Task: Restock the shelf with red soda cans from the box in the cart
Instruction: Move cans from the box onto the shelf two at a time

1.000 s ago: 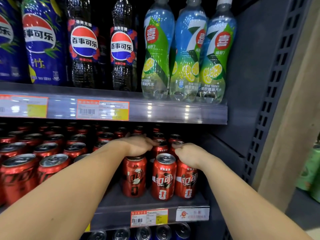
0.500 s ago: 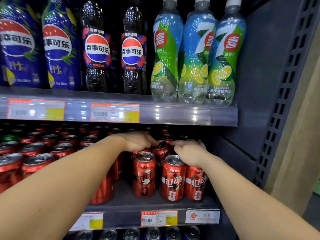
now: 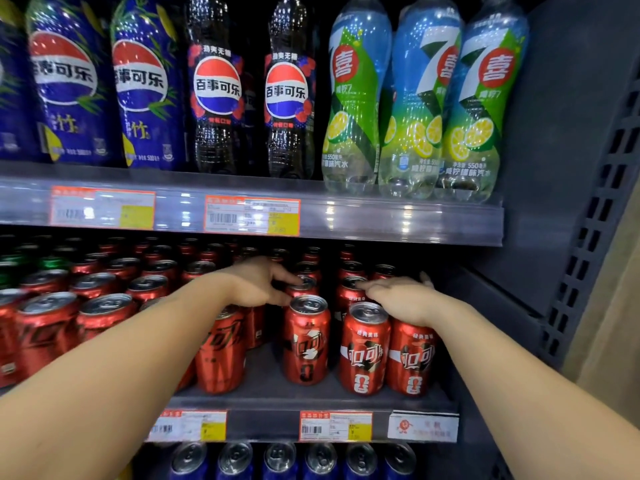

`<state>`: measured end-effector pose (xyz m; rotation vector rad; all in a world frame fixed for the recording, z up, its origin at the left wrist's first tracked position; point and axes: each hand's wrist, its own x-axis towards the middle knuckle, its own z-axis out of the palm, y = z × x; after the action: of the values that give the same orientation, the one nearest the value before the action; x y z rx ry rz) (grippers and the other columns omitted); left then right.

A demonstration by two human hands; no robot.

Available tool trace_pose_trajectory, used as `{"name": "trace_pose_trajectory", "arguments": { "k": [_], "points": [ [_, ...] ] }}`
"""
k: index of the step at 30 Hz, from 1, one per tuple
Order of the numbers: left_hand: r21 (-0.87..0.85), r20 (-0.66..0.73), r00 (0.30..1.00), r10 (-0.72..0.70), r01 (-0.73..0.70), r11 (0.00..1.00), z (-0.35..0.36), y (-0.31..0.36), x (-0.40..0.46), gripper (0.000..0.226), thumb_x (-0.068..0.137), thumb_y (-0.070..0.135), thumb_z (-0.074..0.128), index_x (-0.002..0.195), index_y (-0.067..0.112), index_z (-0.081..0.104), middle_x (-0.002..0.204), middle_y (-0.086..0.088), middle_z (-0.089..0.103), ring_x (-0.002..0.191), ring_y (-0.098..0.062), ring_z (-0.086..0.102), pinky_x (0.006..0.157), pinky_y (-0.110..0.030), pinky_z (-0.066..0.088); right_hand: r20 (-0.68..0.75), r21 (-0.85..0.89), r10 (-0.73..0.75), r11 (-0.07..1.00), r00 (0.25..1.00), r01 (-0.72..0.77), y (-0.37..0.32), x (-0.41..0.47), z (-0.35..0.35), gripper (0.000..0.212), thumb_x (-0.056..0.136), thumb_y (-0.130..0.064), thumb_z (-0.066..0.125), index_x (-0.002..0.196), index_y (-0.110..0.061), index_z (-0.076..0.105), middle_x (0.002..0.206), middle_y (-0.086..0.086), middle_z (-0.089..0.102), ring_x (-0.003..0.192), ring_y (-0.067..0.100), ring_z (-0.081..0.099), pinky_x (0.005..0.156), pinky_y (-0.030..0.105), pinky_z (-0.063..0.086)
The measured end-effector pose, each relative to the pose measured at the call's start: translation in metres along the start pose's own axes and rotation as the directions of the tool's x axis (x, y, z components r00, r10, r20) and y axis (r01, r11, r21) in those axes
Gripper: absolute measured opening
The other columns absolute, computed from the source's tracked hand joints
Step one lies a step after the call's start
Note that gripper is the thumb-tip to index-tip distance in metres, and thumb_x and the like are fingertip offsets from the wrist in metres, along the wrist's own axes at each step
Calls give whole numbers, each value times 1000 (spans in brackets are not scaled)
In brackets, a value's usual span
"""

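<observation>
red soda cans [image 3: 364, 348] stand under both palms: left hand [image 3: 258, 282] loosely curled, right hand [image 3: 401, 297] flat, neither gripping.

Dark grey shelf [image 3: 277, 393] carries upright red soda cans [image 3: 306, 341]: rows packed left of left hand [image 3: 256, 282], three front cans below right hand [image 3: 401, 296].

Soda cans [image 3: 305, 339] are standing in rows on the middle shelf [image 3: 311, 393], filling the frame's centre and left. Both hands — left hand [image 3: 258, 282], right hand [image 3: 401, 297] — are lying over the can tops at centre. Bottles [image 3: 356, 98] are lining the shelf above; more cans [image 3: 280, 459] are sitting below, along the bottom edge.
</observation>
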<state>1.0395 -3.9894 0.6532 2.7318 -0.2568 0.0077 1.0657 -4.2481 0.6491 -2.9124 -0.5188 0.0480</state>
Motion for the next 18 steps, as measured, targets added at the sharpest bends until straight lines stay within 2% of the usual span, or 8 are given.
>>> {"name": "trace_pose_trajectory", "arguments": {
  "k": [3, 8, 11, 15, 18],
  "points": [
    [-73, -9, 1000, -8, 7, 997, 4, -8, 4, 51, 80, 28, 75, 128, 37, 58, 137, 9, 53, 124, -7, 48, 103, -17, 32, 22, 23, -26, 999, 999, 26, -1, -2, 0, 45, 99, -44, 22, 140, -49, 37, 155, -7, 33, 145, 17, 20, 114, 53, -14],
    [-41, 5, 1000, 10, -10, 999, 3, -14, 4, 56, 77, 29, 78, 127, 40, 57, 133, 13, 53, 117, 0, 45, 100, -14, 30, 65, 48, -56, 997, 996, 53, -4, -4, -1, 45, 97, -44, 28, 140, -49, 36, 156, -3, 32, 147, 15, 15, 114, 48, -20],
    [-28, -16, 1000, 11, -12, 1000, 2, -20, 4, 55, 73, 35, 79, 123, 46, 58, 135, 14, 54, 122, -4, 48, 107, -22, 34, 66, 50, -69, 997, 995, 66, -6, -4, -3, 46, 97, -44, 27, 141, -49, 36, 156, -6, 30, 147, 13, 14, 114, 50, -21],
    [45, -18, 1000, 8, -7, 999, -3, -22, 2, 55, 75, 42, 76, 125, 47, 55, 137, 13, 52, 126, -8, 46, 108, -26, 33, 76, 49, -90, 995, 993, 86, -13, -2, -2, 47, 97, -42, 23, 142, -48, 35, 158, -6, 26, 148, 12, 10, 114, 49, -20],
    [38, -20, 1000, 1, 0, 999, -6, -29, 0, 54, 75, 45, 75, 125, 47, 55, 140, 12, 51, 127, -9, 46, 110, -30, 34, 85, 67, -116, 992, 990, 111, -23, 1, 0, 47, 98, -42, 22, 143, -49, 34, 158, -8, 24, 148, 13, 11, 115, 50, -18]
  ]
}}
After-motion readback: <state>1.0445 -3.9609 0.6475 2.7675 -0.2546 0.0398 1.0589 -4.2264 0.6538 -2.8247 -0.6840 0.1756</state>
